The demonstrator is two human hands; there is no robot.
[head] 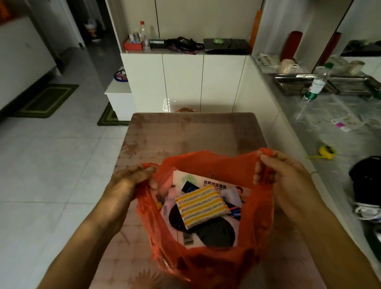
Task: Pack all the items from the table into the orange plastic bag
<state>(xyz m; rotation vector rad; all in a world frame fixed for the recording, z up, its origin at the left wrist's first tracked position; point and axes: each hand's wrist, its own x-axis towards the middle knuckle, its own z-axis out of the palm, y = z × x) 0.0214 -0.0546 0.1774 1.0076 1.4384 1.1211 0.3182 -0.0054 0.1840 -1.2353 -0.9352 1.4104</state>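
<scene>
The orange plastic bag (213, 260) stands on the brown flower-patterned table (185, 133), its mouth pulled wide. My left hand (130, 179) grips the bag's left handle and my right hand (281, 175) grips the right handle. Inside the bag lies a yellow and silver striped scrub pad (201, 205) on top of a black oval item (214, 232) and a white printed leaflet (208, 182). Smaller items under them are mostly hidden.
A grey counter (336, 139) runs along the right with a yellow tape measure (327, 152), a plastic bottle (317, 83), a metal tray (295, 82) and a black bag (372, 181). White cabinets (183, 84) stand behind the table. Tiled floor (45, 171) lies to the left.
</scene>
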